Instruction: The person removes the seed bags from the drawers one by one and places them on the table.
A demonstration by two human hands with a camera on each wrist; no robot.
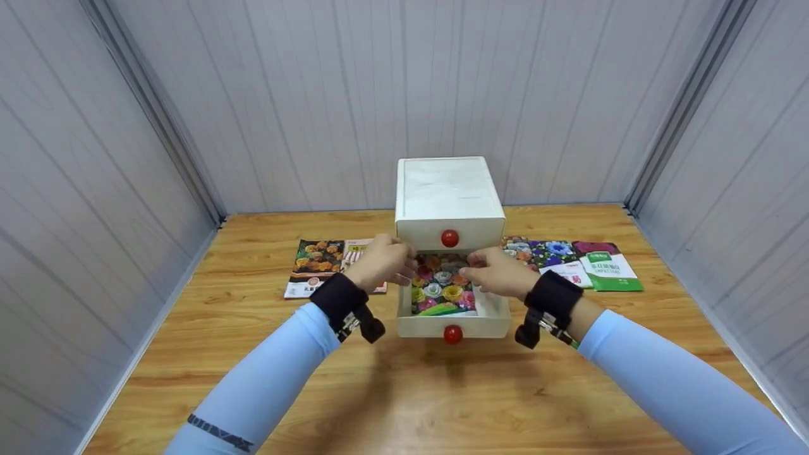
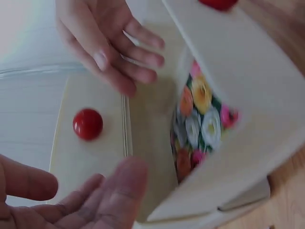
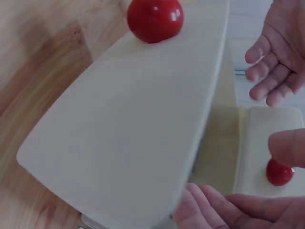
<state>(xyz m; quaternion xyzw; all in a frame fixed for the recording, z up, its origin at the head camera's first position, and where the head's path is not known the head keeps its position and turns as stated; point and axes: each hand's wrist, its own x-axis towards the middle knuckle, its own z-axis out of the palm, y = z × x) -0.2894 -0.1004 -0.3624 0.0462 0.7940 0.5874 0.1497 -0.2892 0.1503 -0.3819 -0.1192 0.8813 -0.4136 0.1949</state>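
Note:
A white two-drawer box (image 1: 445, 186) stands on the table, its lower drawer (image 1: 480, 327) pulled out. Inside that drawer lies a flower-printed seed packet (image 1: 442, 287), a green stripe near its front end. My left hand (image 1: 384, 260) hovers over the drawer's left side, fingers relaxed and holding nothing. Over the right side is my right hand (image 1: 499, 272), its fingers loosely bent with nothing between them. In the left wrist view the packet (image 2: 202, 112) shows between the drawer walls, apart from both hands. The drawer front (image 3: 114, 124) hides it in the right wrist view.
The upper drawer, with a red knob (image 1: 449, 238), is closed. Left of the box lie an orange-flower packet (image 1: 316, 262) and a pink one (image 1: 357, 250). Several packets, including a green-and-white one (image 1: 610, 272), lie to the right. Panel walls (image 1: 303, 101) surround the wooden table (image 1: 253, 354).

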